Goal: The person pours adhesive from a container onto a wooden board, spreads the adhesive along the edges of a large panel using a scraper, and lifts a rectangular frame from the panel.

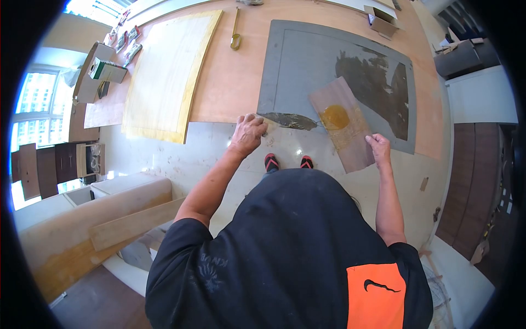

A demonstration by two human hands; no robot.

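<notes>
My right hand [378,149] grips the lower right edge of a thin brownish board [357,149], thumb on top. An amber puddle of thick liquid [334,117] lies on that board, with a yellowish smear below it. The board overlaps the front part of a large grey panel [301,60] on the worktable. My left hand [250,133] is closed near the panel's front left corner; what its fingers hold, if anything, I cannot make out. To its right runs a dark wet streak [290,120] along the panel's front edge. A larger dark wet patch [367,77] covers the panel's right side.
Left on the worktable [230,82] lies a pale yellow-edged panel [170,71]. A ladle [235,41] rests between the panels. An open cardboard box [382,23] stands at the back right, and a green-and-white box [107,71] at the left. Boards [131,222] lean behind me, left.
</notes>
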